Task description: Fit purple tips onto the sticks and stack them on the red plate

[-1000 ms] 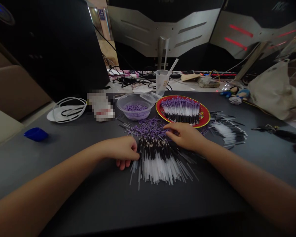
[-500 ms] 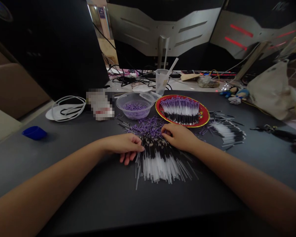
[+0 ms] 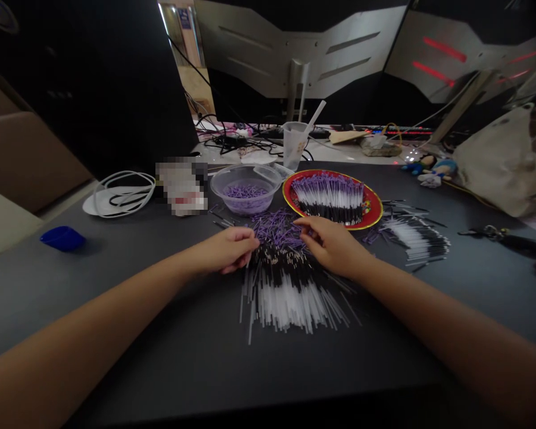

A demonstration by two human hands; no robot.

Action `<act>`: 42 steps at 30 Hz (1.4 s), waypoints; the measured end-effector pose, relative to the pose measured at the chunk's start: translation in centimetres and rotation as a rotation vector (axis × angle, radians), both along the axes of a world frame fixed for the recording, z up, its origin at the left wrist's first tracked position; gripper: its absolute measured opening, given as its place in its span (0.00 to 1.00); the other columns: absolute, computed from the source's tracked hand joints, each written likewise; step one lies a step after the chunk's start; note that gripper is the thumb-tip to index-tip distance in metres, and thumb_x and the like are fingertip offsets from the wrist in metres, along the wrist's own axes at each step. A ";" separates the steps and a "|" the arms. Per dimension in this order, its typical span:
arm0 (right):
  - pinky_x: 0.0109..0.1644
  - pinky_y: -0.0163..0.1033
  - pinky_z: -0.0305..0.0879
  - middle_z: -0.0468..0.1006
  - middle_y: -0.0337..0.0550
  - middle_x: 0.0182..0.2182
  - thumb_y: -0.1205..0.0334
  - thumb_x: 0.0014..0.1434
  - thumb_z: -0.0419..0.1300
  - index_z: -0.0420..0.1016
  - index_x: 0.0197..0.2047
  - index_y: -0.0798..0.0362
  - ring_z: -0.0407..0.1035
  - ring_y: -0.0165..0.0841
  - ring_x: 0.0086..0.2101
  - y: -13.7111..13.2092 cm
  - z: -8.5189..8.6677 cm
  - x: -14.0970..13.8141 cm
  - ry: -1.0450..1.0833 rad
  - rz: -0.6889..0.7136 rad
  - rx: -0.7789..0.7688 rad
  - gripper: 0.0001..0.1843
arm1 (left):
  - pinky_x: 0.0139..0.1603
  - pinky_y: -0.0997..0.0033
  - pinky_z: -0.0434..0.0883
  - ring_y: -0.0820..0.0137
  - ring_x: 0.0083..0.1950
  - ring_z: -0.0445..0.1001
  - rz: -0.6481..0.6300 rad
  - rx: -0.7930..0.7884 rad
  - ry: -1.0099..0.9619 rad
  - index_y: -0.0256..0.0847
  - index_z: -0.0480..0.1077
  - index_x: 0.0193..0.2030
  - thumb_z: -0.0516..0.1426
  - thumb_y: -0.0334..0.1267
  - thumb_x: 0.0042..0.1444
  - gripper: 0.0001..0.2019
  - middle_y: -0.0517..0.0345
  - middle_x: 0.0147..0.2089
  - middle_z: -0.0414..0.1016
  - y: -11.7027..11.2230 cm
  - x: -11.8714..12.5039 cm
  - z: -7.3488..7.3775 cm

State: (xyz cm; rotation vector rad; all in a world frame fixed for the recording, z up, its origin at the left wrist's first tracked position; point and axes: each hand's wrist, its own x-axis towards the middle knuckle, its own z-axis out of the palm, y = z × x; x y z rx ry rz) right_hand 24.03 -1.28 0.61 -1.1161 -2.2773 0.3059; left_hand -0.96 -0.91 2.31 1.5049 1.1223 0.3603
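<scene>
A fan of thin sticks (image 3: 290,301), black at the far end and clear-white at the near end, lies on the dark table. At its left edge my left hand (image 3: 230,247) is closed, thumb against forefinger, on one thin stick that shows partly below the fingers. Over the right side of a loose heap of small purple pieces (image 3: 272,228) is my right hand (image 3: 335,243), thumb and forefinger apart with nothing visible between them. Behind the heap, a clear plastic bowl (image 3: 232,199) contains more purple pieces. A red plate (image 3: 373,205) bears rows of purple-topped sticks.
Another bunch of sticks (image 3: 413,238) lies at right, near keys (image 3: 491,232). A clear cup (image 3: 292,149) with a straw stands behind the bowl. At left are a blue object (image 3: 62,238) and a coiled white cable (image 3: 125,193). Monitors (image 3: 299,47) line the back.
My left hand has lifted slightly away from me and closed its fingers around a stick. My right hand's thumb and forefinger have parted. The view has shifted slightly.
</scene>
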 end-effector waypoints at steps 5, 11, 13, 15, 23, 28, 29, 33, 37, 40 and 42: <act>0.42 0.43 0.65 0.76 0.48 0.40 0.68 0.61 0.52 0.72 0.47 0.52 0.69 0.37 0.39 -0.5 0.6 0.0 0.052 -0.015 -0.039 0.13 | 0.13 0.83 0.52 0.83 0.13 0.57 0.188 0.214 -0.147 0.40 0.57 0.27 0.51 0.42 0.60 0.12 0.68 0.19 0.62 -0.6 1.1 -0.5; 0.47 0.44 0.64 0.73 0.48 0.39 0.69 0.62 0.49 0.71 0.45 0.53 0.68 0.36 0.42 -1.3 0.7 -0.7 0.144 -0.014 -0.047 0.11 | 0.14 0.82 0.58 0.79 0.12 0.62 0.231 0.295 -0.162 0.40 0.62 0.42 0.47 0.45 0.63 0.11 0.70 0.15 0.62 -1.5 1.6 -1.1; 0.44 0.43 0.65 0.72 0.47 0.38 0.68 0.62 0.50 0.70 0.42 0.53 0.68 0.35 0.40 -1.5 0.7 -0.9 0.174 -0.031 -0.074 0.09 | 0.17 0.80 0.64 0.76 0.19 0.71 0.220 0.354 -0.166 0.39 0.63 0.45 0.46 0.45 0.63 0.13 0.62 0.25 0.73 -1.8 1.6 -1.2; 0.40 0.41 0.66 0.73 0.45 0.35 0.67 0.62 0.51 0.68 0.40 0.53 0.69 0.34 0.36 -1.6 0.7 -1.1 0.229 -0.037 -0.146 0.06 | 0.24 0.78 0.70 0.74 0.27 0.76 0.169 0.517 -0.140 0.37 0.65 0.47 0.47 0.43 0.63 0.14 0.54 0.37 0.77 -2.1 1.5 -1.3; 0.35 0.40 0.71 0.75 0.39 0.28 0.63 0.54 0.61 0.64 0.34 0.52 0.74 0.32 0.30 -1.9 0.9 -1.7 0.615 0.054 -0.535 0.08 | 0.49 0.69 0.72 0.70 0.45 0.76 -0.142 1.115 0.051 0.39 0.71 0.50 0.50 0.35 0.62 0.13 0.53 0.44 0.78 -2.6 0.9 -1.1; 0.43 0.43 0.73 0.78 0.40 0.31 0.60 0.54 0.62 0.64 0.33 0.51 0.76 0.32 0.35 -1.7 1.3 -1.5 0.859 0.101 -0.660 0.09 | 0.40 0.74 0.74 0.74 0.35 0.77 -0.078 1.074 0.019 0.41 0.70 0.51 0.51 0.34 0.62 0.13 0.56 0.39 0.80 -2.7 1.2 -1.5; 0.44 0.44 0.73 0.78 0.41 0.32 0.59 0.54 0.63 0.64 0.33 0.51 0.76 0.32 0.36 -1.7 1.4 -1.5 0.896 0.124 -0.676 0.09 | 0.39 0.74 0.74 0.75 0.33 0.77 -0.080 1.056 0.046 0.41 0.67 0.55 0.50 0.34 0.63 0.15 0.56 0.39 0.79 -2.7 1.2 -1.6; 0.47 0.45 0.72 0.79 0.41 0.36 0.61 0.55 0.63 0.65 0.34 0.51 0.76 0.32 0.37 -1.8 1.6 -1.5 0.956 0.221 -0.719 0.08 | 0.42 0.70 0.73 0.71 0.40 0.78 -0.137 1.115 0.219 0.40 0.58 0.63 0.49 0.36 0.64 0.20 0.54 0.44 0.79 -2.9 1.2 -1.9; 0.48 0.45 0.72 0.80 0.39 0.34 0.61 0.57 0.62 0.65 0.35 0.50 0.76 0.31 0.36 -2.0 1.5 -1.5 0.937 0.266 -0.749 0.08 | 0.44 0.68 0.72 0.68 0.45 0.77 -0.191 1.199 0.295 0.41 0.63 0.59 0.48 0.36 0.65 0.16 0.54 0.48 0.78 -2.9 1.2 -2.0; 0.48 0.45 0.72 0.80 0.40 0.34 0.60 0.57 0.61 0.64 0.35 0.50 0.76 0.31 0.37 -2.1 1.4 -1.6 0.911 0.251 -0.743 0.09 | 0.44 0.69 0.72 0.69 0.44 0.77 -0.172 1.213 0.291 0.41 0.64 0.58 0.48 0.36 0.65 0.16 0.55 0.46 0.78 -2.9 1.2 -2.0; 0.48 0.45 0.72 0.80 0.40 0.34 0.59 0.57 0.61 0.63 0.35 0.50 0.76 0.32 0.37 -2.1 1.4 -1.6 0.901 0.244 -0.732 0.09 | 0.44 0.70 0.72 0.70 0.44 0.77 -0.175 1.199 0.290 0.41 0.64 0.58 0.48 0.36 0.65 0.16 0.55 0.46 0.78 -2.9 1.2 -2.0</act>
